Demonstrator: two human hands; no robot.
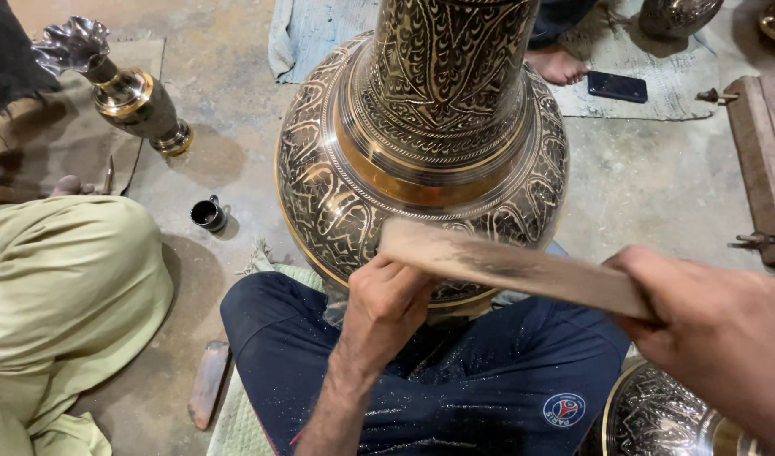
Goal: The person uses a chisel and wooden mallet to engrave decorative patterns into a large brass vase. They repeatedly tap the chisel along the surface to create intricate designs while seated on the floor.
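Note:
A large engraved brass vase (421, 143) with black-filled patterns stands on the floor between my knees. My right hand (708, 329) grips one end of a flat wooden stick (506, 266), whose far end lies against the vase's lower belly. Under the stick, my left hand (387, 300) is closed with its knuckles pressed to the vase; whatever it holds is hidden. My dark blue trousers (455, 380) are dusted with fine specks.
Another person in pale green clothing (58, 287) sits at the left. A smaller brass vase (126, 93) lies tilted at top left, and a small dark cup (208, 214) stands near it. A phone (617, 86), a bare foot (556, 63), a wooden block (763, 160) and an engraved brass piece (658, 414) are around.

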